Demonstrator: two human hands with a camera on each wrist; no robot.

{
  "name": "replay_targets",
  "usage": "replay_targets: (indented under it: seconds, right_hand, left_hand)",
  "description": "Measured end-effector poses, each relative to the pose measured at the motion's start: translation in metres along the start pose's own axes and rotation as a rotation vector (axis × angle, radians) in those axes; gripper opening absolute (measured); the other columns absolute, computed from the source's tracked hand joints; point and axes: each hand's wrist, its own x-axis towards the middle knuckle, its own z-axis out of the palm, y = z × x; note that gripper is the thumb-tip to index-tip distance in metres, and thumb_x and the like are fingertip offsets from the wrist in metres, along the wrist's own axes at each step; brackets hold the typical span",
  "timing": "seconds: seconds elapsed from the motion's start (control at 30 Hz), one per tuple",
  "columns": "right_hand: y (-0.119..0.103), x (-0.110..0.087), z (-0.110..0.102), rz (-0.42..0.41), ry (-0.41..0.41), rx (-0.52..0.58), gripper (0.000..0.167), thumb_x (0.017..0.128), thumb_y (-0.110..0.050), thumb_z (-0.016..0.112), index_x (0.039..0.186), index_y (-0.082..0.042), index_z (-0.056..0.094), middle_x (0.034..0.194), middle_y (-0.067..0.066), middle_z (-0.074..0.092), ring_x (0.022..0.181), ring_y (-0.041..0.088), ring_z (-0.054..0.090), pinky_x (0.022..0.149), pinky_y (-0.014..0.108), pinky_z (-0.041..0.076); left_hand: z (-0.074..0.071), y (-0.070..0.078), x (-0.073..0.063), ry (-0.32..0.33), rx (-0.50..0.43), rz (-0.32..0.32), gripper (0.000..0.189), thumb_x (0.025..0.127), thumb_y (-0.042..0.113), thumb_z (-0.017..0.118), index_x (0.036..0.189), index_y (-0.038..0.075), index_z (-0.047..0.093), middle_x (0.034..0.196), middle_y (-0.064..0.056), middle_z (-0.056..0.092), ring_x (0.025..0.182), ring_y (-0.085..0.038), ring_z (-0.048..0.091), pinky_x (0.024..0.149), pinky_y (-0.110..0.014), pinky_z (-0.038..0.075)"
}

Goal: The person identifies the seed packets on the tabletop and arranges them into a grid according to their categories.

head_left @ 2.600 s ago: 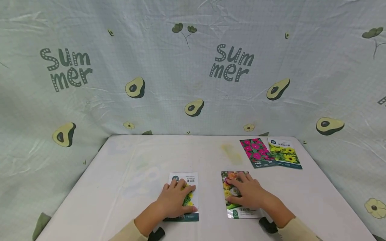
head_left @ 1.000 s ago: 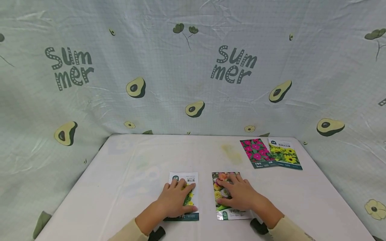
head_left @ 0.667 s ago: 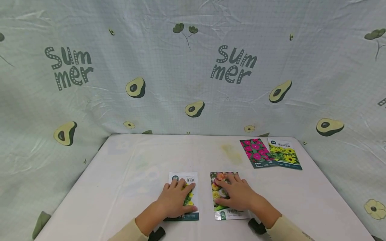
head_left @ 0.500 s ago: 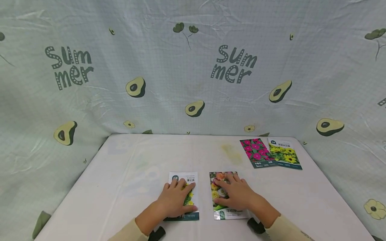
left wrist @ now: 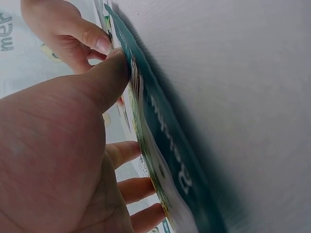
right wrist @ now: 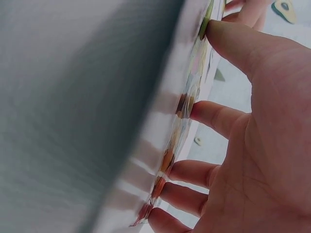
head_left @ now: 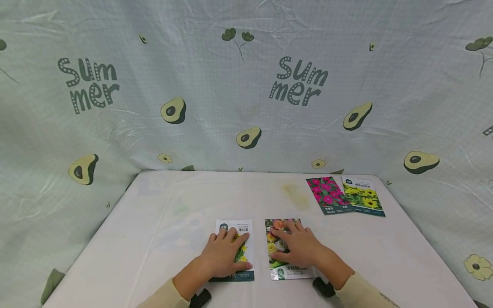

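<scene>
Both hands are at the near half of the pale surface (head_left: pixel 192 205), each on a flower-printed packet lying flat, printed face up.

Left hand (head_left: pixel 221 256): grip wide, fingers spread, thumb out toward 3 o'clock, fingers toward 12 to 1 o'clock. Fingertips rest on the dandelion packet (head_left: pixel 240 254), white at its far end with a dark green near band; nothing is enclosed. The left wrist view shows the thumb and fingertips in contact with its face.

Right hand (head_left: pixel 298 249): grip likewise wide, thumb toward 9 o'clock, fingers toward 11 o'clock. The tips of thumb and fingers touch the rose-patterned packet (head_left: pixel 281 245) from above, without wrapping round it. This packet lies at 3 o'clock from the first, a narrow gap between.

Two further packets lie near the far right corner: the magenta-flowered packet (head_left: pixel 328 194) at about 1 o'clock from the rose-patterned one, the yellow-daisy packet (head_left: pixel 363 194) at about 2 o'clock. They meet at their near corners; which is uppermost cannot be determined.

A yellowish stain (head_left: pixel 295 197) marks the surface at 12 o'clock. Avocado-printed sheeting (head_left: pixel 208 77) hangs beyond the far edge. Black devices (head_left: pixel 324 287) sit at both wrists, by beige sleeves (head_left: pixel 165 295).
</scene>
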Motion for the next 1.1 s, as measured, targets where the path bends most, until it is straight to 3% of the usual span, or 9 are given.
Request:
replay_targets:
  seconds: [0.7,1.1]
  right_hand:
    - [-0.006,0.001,-0.001,0.009,0.000,-0.008,0.074,0.087,-0.070,0.067,0.151,-0.034,0.051,0.158,0.018,0.039,0.148,0.051,0.032,0.113,0.066,0.032]
    - [-0.005,0.001,-0.001,0.000,0.003,-0.009,0.075,0.087,-0.070,0.066,0.151,-0.034,0.051,0.154,0.017,0.041,0.146,0.048,0.034,0.111,0.065,0.034]
  left_hand:
    - [-0.017,0.008,-0.007,-0.020,-0.025,-0.005,0.084,0.085,0.074,0.064,0.154,0.028,0.048,0.130,-0.005,0.049,0.104,-0.024,0.041,0.080,-0.042,0.034]
    - [-0.014,0.005,-0.005,-0.043,-0.029,-0.004,0.085,0.086,0.075,0.062,0.155,0.028,0.046,0.131,-0.006,0.047,0.105,-0.024,0.040,0.080,-0.041,0.032]
